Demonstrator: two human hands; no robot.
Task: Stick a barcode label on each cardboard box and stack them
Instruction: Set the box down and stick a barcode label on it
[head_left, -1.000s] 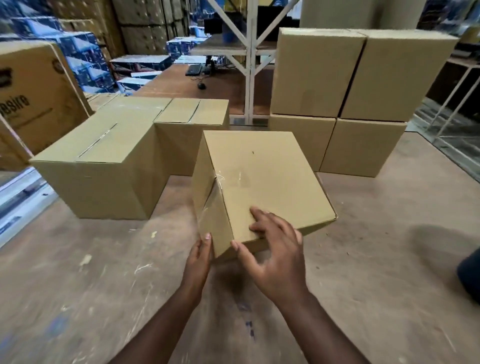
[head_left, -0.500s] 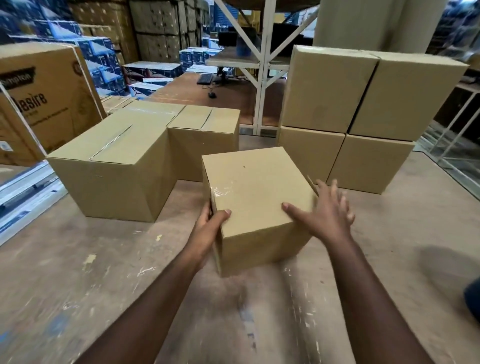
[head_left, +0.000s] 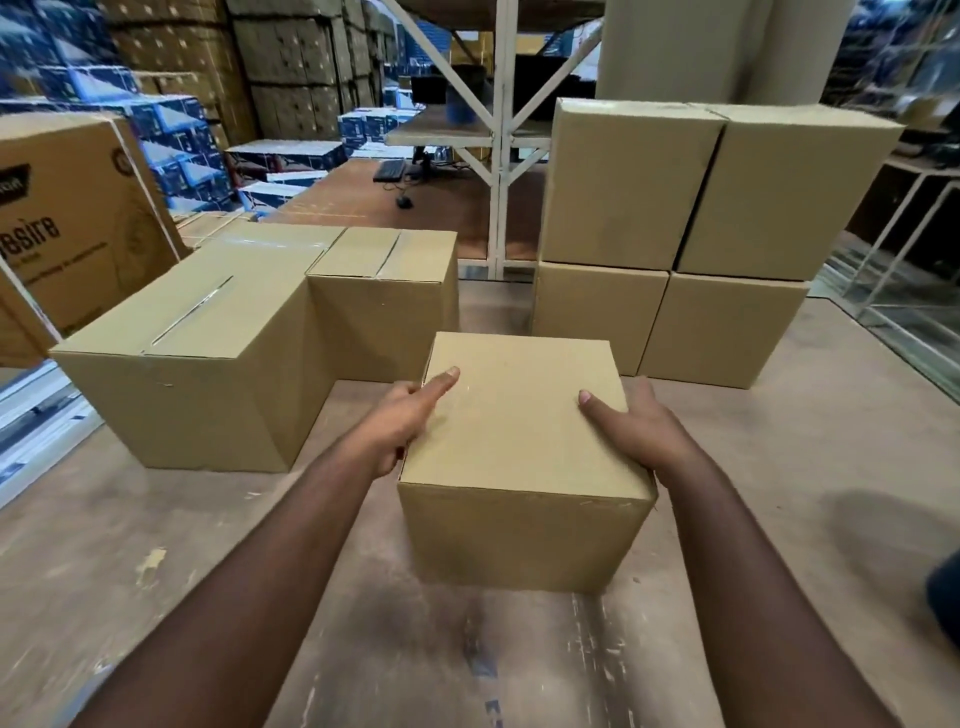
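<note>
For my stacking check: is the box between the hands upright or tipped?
Upright: the box has a level top, its base flat on the floor.

the large printed carton (head_left: 78, 228) at the far left carries black lettering, cut off at the frame edge, that reads "esire" in bold; a smaller line of print beneath it and a round emblem near its top are too blurred to read.

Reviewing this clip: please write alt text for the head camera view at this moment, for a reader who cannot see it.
A person's left hand and right hand hold a plain cardboard box by its sides, thumbs on top, on a worn floor. Behind stand two taped boxes on the left and a two-high stack of four boxes on the right.
</note>
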